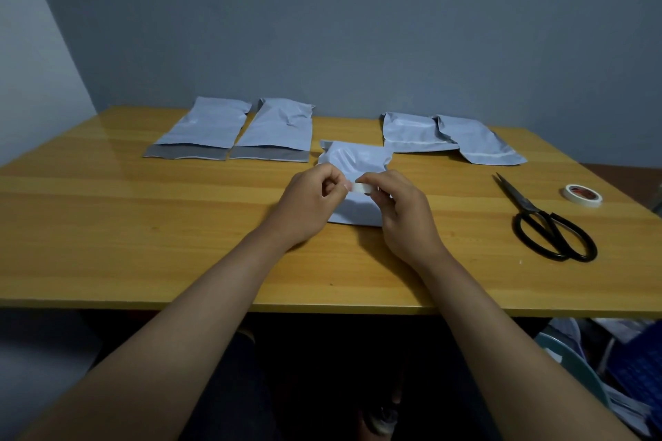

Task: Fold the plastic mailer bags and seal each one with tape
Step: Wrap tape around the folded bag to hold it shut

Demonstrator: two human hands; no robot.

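A folded pale grey mailer bag [358,161] lies in the middle of the wooden table [143,225]. Just above its near half, my left hand [308,204] and my right hand [401,215] pinch the two ends of a short white strip of tape [361,188] between thumbs and forefingers. Two unfolded mailer bags [204,129] [277,131] with dark open flaps lie at the back left. At the back right, two more bags [412,132] [480,143] overlap. The tape roll [583,195] sits at the far right.
Black scissors [544,225] lie on the table right of my hands, blades pointing away, next to the tape roll. A grey wall stands behind the table. Clutter, with a blue item, shows below the table's right edge.
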